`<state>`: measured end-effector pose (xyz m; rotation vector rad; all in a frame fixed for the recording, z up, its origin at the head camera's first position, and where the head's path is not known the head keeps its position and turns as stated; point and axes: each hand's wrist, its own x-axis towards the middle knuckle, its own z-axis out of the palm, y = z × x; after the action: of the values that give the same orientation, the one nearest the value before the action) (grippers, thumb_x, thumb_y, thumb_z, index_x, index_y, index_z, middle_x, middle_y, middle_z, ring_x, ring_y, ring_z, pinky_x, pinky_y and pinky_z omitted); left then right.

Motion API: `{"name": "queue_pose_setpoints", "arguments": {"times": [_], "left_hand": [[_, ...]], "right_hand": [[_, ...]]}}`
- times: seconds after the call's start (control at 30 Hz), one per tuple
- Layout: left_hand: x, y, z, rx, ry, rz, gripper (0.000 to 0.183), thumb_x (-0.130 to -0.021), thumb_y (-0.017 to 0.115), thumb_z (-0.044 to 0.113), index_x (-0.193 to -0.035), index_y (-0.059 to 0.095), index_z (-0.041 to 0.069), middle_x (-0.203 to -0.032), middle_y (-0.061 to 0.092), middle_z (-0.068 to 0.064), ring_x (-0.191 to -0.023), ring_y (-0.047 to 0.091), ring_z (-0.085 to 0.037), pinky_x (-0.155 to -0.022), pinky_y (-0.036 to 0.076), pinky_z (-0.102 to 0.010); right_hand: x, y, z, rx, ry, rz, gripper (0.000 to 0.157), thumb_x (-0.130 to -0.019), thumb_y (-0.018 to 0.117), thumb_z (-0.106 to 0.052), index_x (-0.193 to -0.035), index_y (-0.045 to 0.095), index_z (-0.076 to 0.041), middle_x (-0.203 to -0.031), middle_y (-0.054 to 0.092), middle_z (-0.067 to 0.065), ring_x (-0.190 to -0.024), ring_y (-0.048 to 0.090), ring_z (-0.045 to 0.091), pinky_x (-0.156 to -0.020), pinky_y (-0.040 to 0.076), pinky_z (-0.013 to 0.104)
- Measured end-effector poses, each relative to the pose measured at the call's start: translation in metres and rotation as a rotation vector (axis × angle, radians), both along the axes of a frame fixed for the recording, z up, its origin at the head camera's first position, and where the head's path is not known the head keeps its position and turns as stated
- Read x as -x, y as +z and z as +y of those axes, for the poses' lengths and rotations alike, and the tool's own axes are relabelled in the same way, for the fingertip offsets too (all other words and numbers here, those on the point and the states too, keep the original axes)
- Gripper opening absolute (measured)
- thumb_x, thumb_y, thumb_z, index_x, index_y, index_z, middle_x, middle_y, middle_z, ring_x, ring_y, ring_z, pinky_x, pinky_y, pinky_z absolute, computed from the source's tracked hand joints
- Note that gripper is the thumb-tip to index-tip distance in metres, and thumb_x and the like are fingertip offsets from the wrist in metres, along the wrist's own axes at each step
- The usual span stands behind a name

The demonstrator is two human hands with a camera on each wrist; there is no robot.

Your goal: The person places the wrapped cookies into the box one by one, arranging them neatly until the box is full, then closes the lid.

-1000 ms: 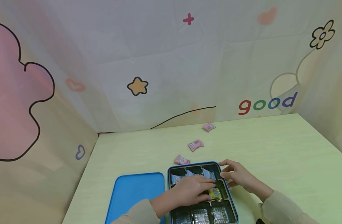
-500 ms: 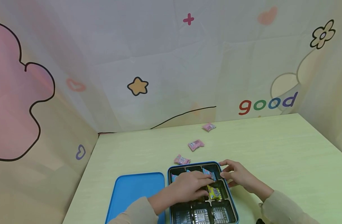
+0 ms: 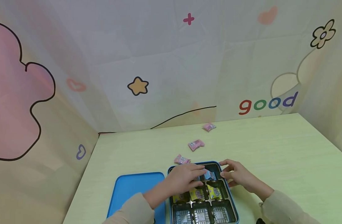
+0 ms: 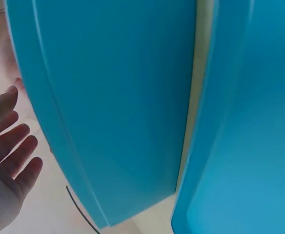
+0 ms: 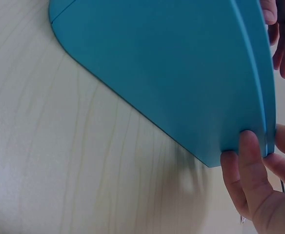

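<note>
Left hand (image 3: 183, 177): over the far left part of the divided box (image 3: 221, 214), fingers loosely extended, nothing gripped. Blue-wrapped sweet (image 3: 209, 175): in the box's far right compartment, just beside those fingertips. Right hand (image 3: 239, 175): holding the box's far right corner. Yellow-wrapped sweets (image 3: 215, 192): in the box's middle row.

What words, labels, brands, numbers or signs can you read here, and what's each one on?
"good", in coloured letters, on the patterned backdrop.
"+", a dark pink plus sign, also on the backdrop.
Pink wrappers: print too small to read.
Yellow wrappers and blue wrappers in the box: too small or blurred.
Wrist views: no readable text.
</note>
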<state>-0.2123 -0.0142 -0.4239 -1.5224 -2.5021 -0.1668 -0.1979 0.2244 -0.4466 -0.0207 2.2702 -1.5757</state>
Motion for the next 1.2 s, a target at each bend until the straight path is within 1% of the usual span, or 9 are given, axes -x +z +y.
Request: {"name": "queue_pose_setpoints", "arguments": {"times": [0.13,0.23,0.37,0.43,0.6,0.7,0.83,1.03,1.2], "left_hand": [[0.003,0.004,-0.003,0.005,0.047,-0.020,0.042,-0.086,0.052,0.038,-0.122,0.054,0.016,-0.125,0.054,0.001,-0.111,0.053,-0.010,-0.088,0.046,-0.021],[0.005,0.008,-0.005,0.005,0.088,-0.021,0.042,-0.086,0.052,0.037,-0.122,0.054,0.016,-0.125,0.054,0.002,-0.112,0.052,-0.011,-0.089,0.046,-0.025],[0.008,0.012,-0.008,-0.021,0.123,-0.032,0.041,-0.086,0.054,0.036,-0.121,0.055,0.017,-0.125,0.054,0.002,-0.112,0.052,-0.011,-0.087,0.047,-0.027],[0.010,0.012,-0.010,-0.034,0.129,-0.036,0.040,-0.086,0.054,0.035,-0.120,0.056,0.016,-0.124,0.055,0.001,-0.112,0.052,-0.011,-0.088,0.047,-0.028],[0.018,0.006,-0.015,-0.062,0.158,-0.063,0.038,-0.088,0.052,0.034,-0.120,0.056,0.015,-0.124,0.055,0.000,-0.113,0.052,-0.013,-0.091,0.045,-0.029],[0.022,0.005,-0.018,-0.075,0.183,-0.068,0.038,-0.088,0.052,0.033,-0.120,0.056,0.015,-0.124,0.055,0.000,-0.113,0.052,-0.013,-0.088,0.047,-0.027],[0.028,0.003,-0.020,-0.091,0.222,-0.073,0.036,-0.088,0.051,0.032,-0.120,0.056,0.015,-0.123,0.055,-0.001,-0.113,0.052,-0.014,-0.088,0.047,-0.028],[0.033,0.006,-0.023,-0.123,0.270,-0.107,0.036,-0.089,0.050,0.032,-0.119,0.057,0.014,-0.122,0.056,-0.002,-0.113,0.052,-0.016,-0.090,0.046,-0.031],[0.038,0.007,-0.024,-0.132,0.292,-0.100,0.037,-0.087,0.054,0.031,-0.119,0.057,0.013,-0.121,0.057,-0.002,-0.112,0.053,-0.016,-0.089,0.047,-0.031]], "right_hand": [[0.000,0.000,0.000,-0.006,-0.001,0.001,0.041,-0.087,0.053,-0.009,-0.124,0.039,0.003,-0.094,0.051,0.016,-0.070,0.054,0.016,-0.057,0.052,0.035],[0.000,0.000,0.000,-0.006,0.002,0.002,0.042,-0.087,0.053,-0.009,-0.124,0.039,0.003,-0.094,0.051,0.016,-0.069,0.054,0.016,-0.057,0.052,0.035],[0.000,0.000,0.000,0.000,0.008,0.005,0.042,-0.087,0.053,-0.009,-0.125,0.039,0.003,-0.093,0.050,0.015,-0.069,0.053,0.016,-0.056,0.052,0.035],[0.000,0.000,0.001,0.001,0.010,0.006,0.042,-0.087,0.053,-0.009,-0.125,0.038,0.003,-0.093,0.050,0.015,-0.069,0.053,0.016,-0.056,0.051,0.035],[0.000,0.000,0.000,-0.002,0.006,0.004,0.042,-0.087,0.053,-0.008,-0.125,0.039,0.003,-0.093,0.050,0.015,-0.069,0.053,0.016,-0.056,0.052,0.035],[0.000,0.000,0.000,-0.008,-0.002,0.001,0.041,-0.087,0.053,-0.008,-0.124,0.039,0.002,-0.093,0.050,0.015,-0.069,0.053,0.016,-0.056,0.052,0.035],[0.000,0.000,-0.001,-0.012,-0.007,-0.002,0.042,-0.086,0.053,-0.007,-0.124,0.039,0.002,-0.092,0.050,0.015,-0.069,0.053,0.016,-0.056,0.052,0.034],[0.000,0.001,-0.001,-0.012,-0.004,-0.002,0.041,-0.086,0.053,-0.007,-0.124,0.039,0.002,-0.093,0.051,0.015,-0.070,0.053,0.016,-0.056,0.052,0.035],[0.000,0.001,0.000,-0.013,-0.001,-0.004,0.041,-0.087,0.052,-0.007,-0.125,0.039,0.002,-0.093,0.051,0.015,-0.069,0.053,0.016,-0.056,0.051,0.035]]}}
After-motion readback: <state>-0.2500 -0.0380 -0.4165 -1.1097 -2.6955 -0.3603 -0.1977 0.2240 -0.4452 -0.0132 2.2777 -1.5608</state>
